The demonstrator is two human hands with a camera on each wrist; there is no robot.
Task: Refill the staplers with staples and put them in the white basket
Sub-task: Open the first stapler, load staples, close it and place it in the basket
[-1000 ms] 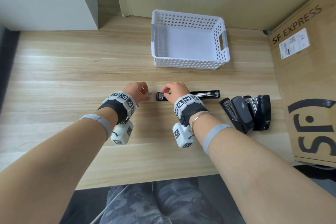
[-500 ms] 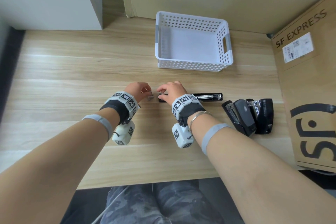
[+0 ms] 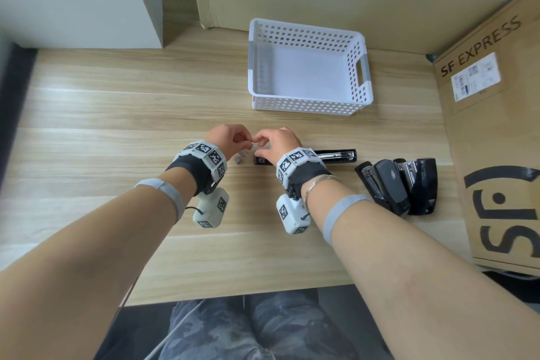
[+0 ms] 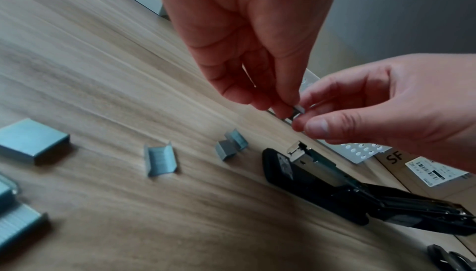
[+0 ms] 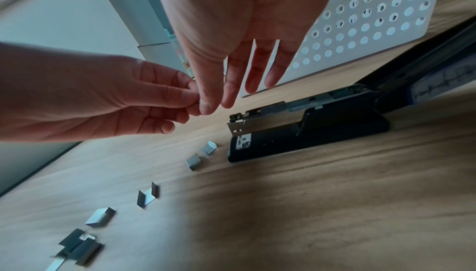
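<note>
A small strip of staples (image 3: 253, 145) hangs just above the wooden table, pinched between my left hand (image 3: 244, 140) and my right hand (image 3: 259, 145). The left wrist view shows the strip (image 4: 299, 109) held at the fingertips of both hands. In the right wrist view the fingertips hide it. Below and to the right lies a black stapler (image 3: 336, 156) folded open, its metal staple channel (image 4: 300, 153) bare. Several short staple pieces (image 3: 239, 158) lie on the table left of it. The white perforated basket (image 3: 309, 108) stands empty behind the hands.
Two more black staplers (image 3: 400, 184) lie opened to the right. A tall SF EXPRESS cardboard box (image 3: 496, 126) walls off the right side. White boxes (image 3: 79, 0) stand at the back left. Larger staple blocks (image 4: 31, 141) lie near my left wrist.
My right hand left the front end of the open stapler and moved left to meet the left hand. Both hands rose slightly and now pinch the staple strip together.
</note>
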